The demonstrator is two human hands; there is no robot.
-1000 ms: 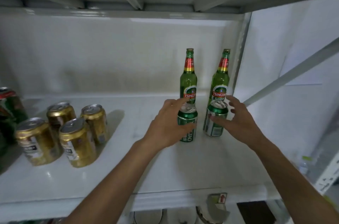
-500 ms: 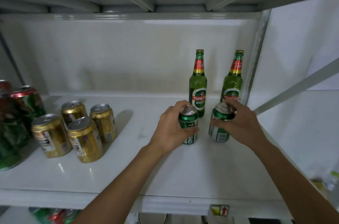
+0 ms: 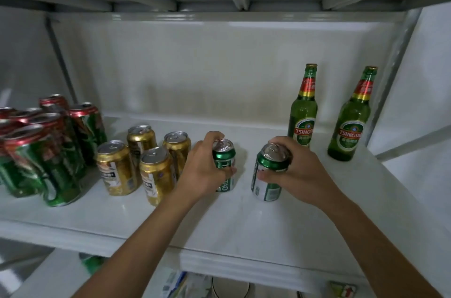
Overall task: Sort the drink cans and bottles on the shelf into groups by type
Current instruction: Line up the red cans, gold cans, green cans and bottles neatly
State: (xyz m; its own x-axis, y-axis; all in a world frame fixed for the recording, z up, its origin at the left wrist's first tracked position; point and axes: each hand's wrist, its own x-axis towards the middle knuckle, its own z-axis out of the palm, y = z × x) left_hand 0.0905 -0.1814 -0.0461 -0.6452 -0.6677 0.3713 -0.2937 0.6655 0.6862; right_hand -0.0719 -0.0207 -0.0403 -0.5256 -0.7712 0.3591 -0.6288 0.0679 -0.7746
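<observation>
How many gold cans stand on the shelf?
4, clustered left of the left hand: front left, front right, back left, back right. None seems hidden.

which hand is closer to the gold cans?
Left. The left hand, gripping a green can, is right beside the gold cans; the right hand is farther right.

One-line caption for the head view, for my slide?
Each hand, left and right, grips a green can beside gold cans.
</observation>
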